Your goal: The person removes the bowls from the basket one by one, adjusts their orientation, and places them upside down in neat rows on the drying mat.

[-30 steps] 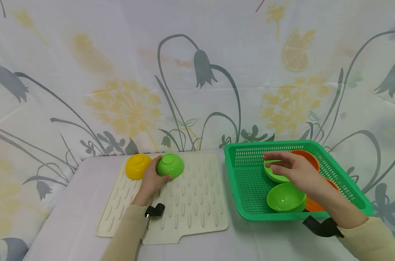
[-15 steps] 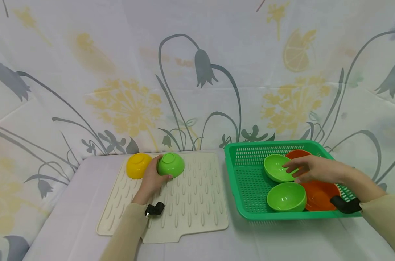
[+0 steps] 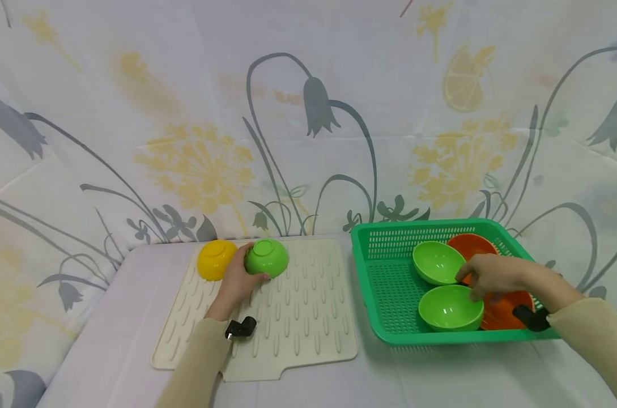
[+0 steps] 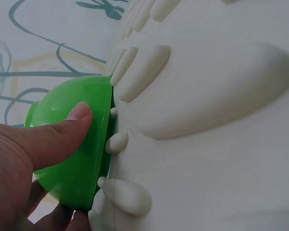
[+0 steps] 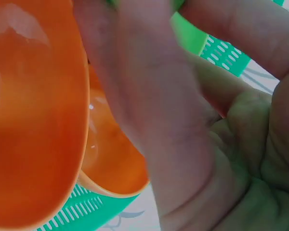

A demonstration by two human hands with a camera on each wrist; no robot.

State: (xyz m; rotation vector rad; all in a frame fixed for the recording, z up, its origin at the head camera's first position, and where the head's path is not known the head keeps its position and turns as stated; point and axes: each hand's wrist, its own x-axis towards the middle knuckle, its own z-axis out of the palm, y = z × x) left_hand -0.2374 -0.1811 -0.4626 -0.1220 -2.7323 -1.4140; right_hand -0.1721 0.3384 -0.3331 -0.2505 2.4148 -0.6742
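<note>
An upside-down green bowl (image 3: 267, 259) rests on the cream ridged mat (image 3: 308, 317). My left hand (image 3: 237, 283) grips it from the left, thumb on its near side; the left wrist view shows the thumb (image 4: 62, 137) on its wall and fingers beneath. Beside that hand lies an upturned yellow bowl (image 3: 213, 262). Inside the green basket (image 3: 366, 283), my right hand (image 3: 497, 277) reaches down and pinches the rim of the nearer green bowl (image 3: 448, 309); its fingertips are partly hidden. Behind is another green bowl (image 3: 435, 262). Two orange bowls (image 3: 504, 314) sit at the right, partly covered.
The basket stands right of the mat, its slotted walls (image 3: 410, 241) rising around the bowls. A white cloth (image 3: 390, 374) covers the table, and a flower-printed cloth (image 3: 308, 170) hangs behind.
My right hand moved right and back from over the rear green bowl, then lowered to the nearer green bowl, which has shifted slightly right. My left hand stays on its bowl.
</note>
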